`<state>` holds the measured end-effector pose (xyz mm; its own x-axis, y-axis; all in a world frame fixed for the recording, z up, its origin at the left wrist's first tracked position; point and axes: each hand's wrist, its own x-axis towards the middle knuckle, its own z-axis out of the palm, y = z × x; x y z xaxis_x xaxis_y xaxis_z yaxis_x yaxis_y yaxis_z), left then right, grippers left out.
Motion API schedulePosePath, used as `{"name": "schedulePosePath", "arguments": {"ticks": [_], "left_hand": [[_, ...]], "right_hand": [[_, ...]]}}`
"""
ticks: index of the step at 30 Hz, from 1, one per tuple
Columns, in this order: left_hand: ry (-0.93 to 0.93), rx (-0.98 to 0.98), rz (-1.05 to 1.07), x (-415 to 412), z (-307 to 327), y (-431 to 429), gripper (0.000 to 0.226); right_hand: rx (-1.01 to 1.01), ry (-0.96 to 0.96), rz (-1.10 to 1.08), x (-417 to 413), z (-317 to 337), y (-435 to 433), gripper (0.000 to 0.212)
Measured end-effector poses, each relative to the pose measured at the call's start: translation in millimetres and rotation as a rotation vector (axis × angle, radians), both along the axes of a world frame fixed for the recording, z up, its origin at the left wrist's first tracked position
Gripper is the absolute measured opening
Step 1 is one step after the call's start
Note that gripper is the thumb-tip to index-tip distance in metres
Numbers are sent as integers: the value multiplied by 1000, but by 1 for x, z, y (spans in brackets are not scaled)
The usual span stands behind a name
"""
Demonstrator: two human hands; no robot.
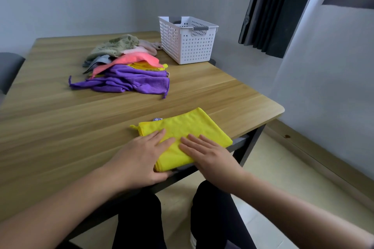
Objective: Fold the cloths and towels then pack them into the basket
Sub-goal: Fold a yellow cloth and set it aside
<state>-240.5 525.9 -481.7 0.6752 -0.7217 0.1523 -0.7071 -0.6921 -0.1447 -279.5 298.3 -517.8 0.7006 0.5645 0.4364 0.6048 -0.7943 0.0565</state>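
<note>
the left hand (141, 155) lies flat on the near left part of a folded yellow cloth (182, 125). its grip is open, fingers straight and pressing down, and the thumb lies by the cloth's near corner at the edge of the worktop (60, 127). the right hand (210, 153) rests on the near right part, its grip also open, fingers spread and clasping nothing. both hands cover much of the cloth's near edge. a small label (157, 119) pokes out at its far side, too small to read.

well apart, farther back, lies a loose pile (125, 62). a purple cloth (137, 84) is in front, a pink cloth (129, 60) is over it, and others behind are partly buried. the white basket (188, 46) stands just beside the pile at the far corner. something dark shows inside it, but what it is cannot be made out.
</note>
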Motion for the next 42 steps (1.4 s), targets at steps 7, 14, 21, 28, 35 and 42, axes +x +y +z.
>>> {"name": "schedulePosePath", "arguments": {"ticks": [7,14,21,28,35,42], "left_hand": [[-150,-21,-57,-16,-5,-4,70],[-151,-159,-19,-11,-2,-17,56],[191,-402,-193,27,-3,16,46],[638,-868,-65,40,6,15,21],[458,-921,235,73,8,-36,46],[262,-764,546,89,6,-61,39]], "right_hand": [[-121,-31,22,8,22,-42,53],[13,-78,65,-15,4,-1,39],[398,297,62,-11,22,-25,39],[888,547,-60,-1,39,-32,24],[1057,533,-396,28,56,-20,41],[622,435,-898,67,58,-6,33]]}}
